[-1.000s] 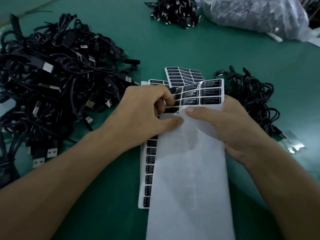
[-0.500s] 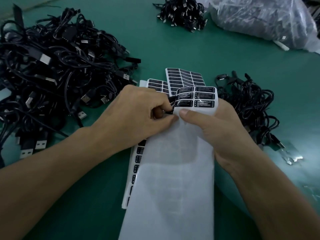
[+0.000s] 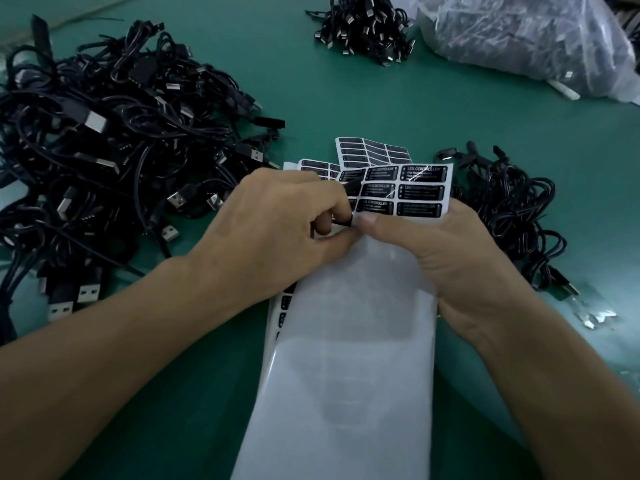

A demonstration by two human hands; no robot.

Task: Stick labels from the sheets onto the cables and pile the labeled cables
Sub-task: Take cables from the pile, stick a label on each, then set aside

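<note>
Holding a long label sheet point(image 3: 363, 341) above the green worktop point(image 3: 363, 98), most of its white backing bare, black labels point(image 3: 405, 192) only in the rows at its far end. Gripping that sheet with the right hand point(image 3: 457, 265): thumb pressed flat on the sheet's face just under the lowest label row, other fingers curled behind the sheet and out of sight. Pinching with the left hand point(image 3: 277, 233) at the sheet's left edge, right beside the right thumb: thumb and forefinger closed on one small black label point(image 3: 341, 221). Cannot tell whether that one is fully free of the backing. Other left fingers curled in toward the palm.

Under the held sheet, flat on the worktop, more label sheets point(image 3: 374, 152), fanned out beyond its far end and showing again along its left edge. Left of the held sheet, a big loose tangle of black cables point(image 3: 114, 161) with silver USB plugs, spreading to the frame edge. Right of the held sheet, close by, a smaller heap of black cables point(image 3: 502, 209). Far beyond the sheet's top end, a tight bundle of cables point(image 3: 367, 26). Beyond the sheet and off to its right, a clear plastic bag point(image 3: 526, 36) full of dark contents. Right of the sheet, past the smaller heap, a shiny clear scrap point(image 3: 595, 313) on the worktop, too blurred to name.
</note>
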